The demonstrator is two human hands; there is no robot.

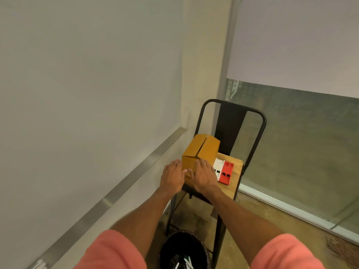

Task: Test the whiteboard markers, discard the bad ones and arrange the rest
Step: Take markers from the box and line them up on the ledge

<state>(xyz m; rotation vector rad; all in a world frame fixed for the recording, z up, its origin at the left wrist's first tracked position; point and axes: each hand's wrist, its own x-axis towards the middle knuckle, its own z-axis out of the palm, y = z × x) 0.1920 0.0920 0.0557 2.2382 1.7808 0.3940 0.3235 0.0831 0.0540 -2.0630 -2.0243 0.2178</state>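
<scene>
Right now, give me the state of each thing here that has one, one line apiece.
cardboard box: flaps closed, standing on the chair seat.
left hand: fingers straight, touching the box's left side.
right hand: fingers straight, resting on the box's near edge.
white holder: lying on the seat, right of the box.
red holder: lying against the white holder.
bin: open, markers inside.

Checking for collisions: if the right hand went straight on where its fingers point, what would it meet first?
The cardboard box. The right hand points at its near face, and its fingers seem to touch it, though depth is unclear.
</scene>
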